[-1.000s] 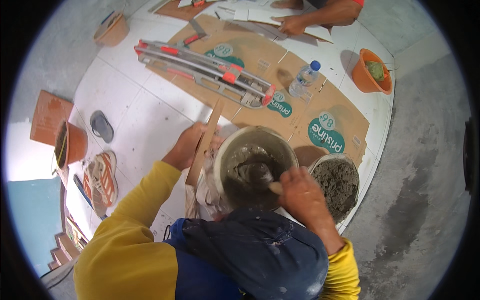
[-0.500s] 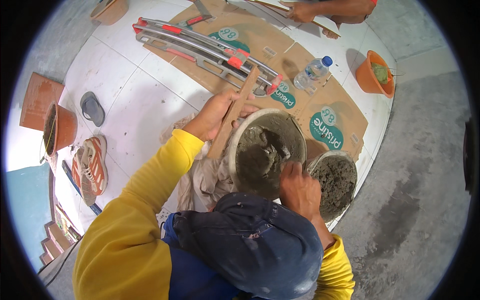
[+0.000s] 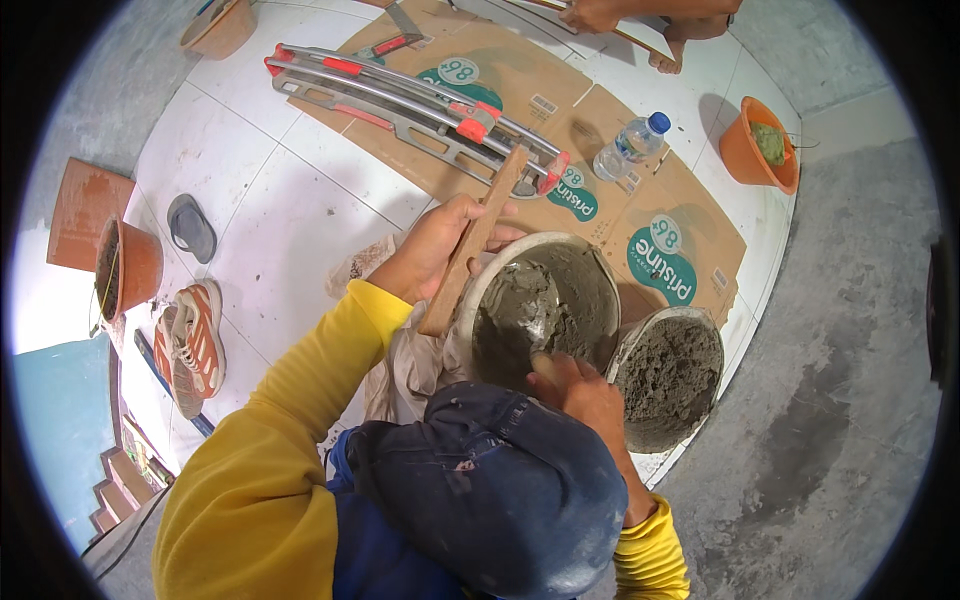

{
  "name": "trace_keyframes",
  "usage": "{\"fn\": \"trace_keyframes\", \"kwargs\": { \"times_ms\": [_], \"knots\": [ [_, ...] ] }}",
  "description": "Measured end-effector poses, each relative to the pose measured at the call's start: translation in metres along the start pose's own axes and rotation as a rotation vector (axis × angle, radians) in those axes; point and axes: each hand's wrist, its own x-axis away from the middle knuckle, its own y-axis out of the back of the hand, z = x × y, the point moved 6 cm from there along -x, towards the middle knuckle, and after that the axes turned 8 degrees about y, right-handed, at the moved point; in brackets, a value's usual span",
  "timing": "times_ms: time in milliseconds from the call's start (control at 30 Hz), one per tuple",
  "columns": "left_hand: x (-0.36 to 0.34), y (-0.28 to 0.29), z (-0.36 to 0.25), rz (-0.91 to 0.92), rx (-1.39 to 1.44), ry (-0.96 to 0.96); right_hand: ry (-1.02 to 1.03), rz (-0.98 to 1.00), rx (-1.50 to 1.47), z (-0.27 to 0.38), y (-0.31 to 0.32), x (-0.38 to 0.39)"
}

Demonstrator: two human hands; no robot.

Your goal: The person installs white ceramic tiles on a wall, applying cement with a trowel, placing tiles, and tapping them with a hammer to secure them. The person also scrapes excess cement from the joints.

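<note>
My left hand (image 3: 440, 245) is closed around a flat wooden strip (image 3: 449, 300), which slants upright beside the left rim of a bucket (image 3: 598, 270). Wet grey mortar (image 3: 512, 295) lies in that bucket, smeared over its wall. Gripped in my right hand (image 3: 588, 392) is the pale handle of a trowel (image 3: 543, 366); its blade is down in the mortar, mostly covered, with a shiny patch showing. Touching distance to the right stands a second bucket (image 3: 719, 352), filled with crumbly, drier grey mix (image 3: 668, 375). A dark cap hides the nearest part of the first bucket.
Beyond the buckets, a manual tile cutter (image 3: 420, 105) and a water bottle (image 3: 630, 148) rest on flattened cardboard (image 3: 690, 215). Crumpled cloth (image 3: 412, 350) lies left of the bucket. Shoes (image 3: 192, 340) are farther left. Another person's hand (image 3: 592, 14) appears at the top.
My right hand has moved left and nearer, and the trowel handle now shows. The mortar in the bucket has been heaped and shifted. My left hand keeps hold of the wooden strip.
</note>
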Motion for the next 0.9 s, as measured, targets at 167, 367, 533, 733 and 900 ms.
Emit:
{"fn": "trace_keyframes", "kwargs": {
  "times_ms": [167,367,533,733,900],
  "knots": [
    [0.000,0.012,-0.004,-0.013,-0.048,0.030,-0.089,-0.006,-0.426,-0.021,0.006,0.007],
    [0.030,0.037,-0.039,-0.179,-0.073,-0.089,-0.269,-0.127,-0.947,-0.048,0.016,0.054],
    [0.044,0.004,-0.041,-0.037,-0.076,-0.039,-0.187,-0.311,-0.975,-0.047,0.018,0.064],
    [0.057,-0.050,-0.021,0.043,-0.146,0.048,0.016,-0.603,-0.441,-0.040,0.034,0.043],
    [0.066,-0.079,-0.013,0.092,-0.177,0.100,0.078,-0.756,-0.245,-0.029,0.031,0.035]
  ]
}}
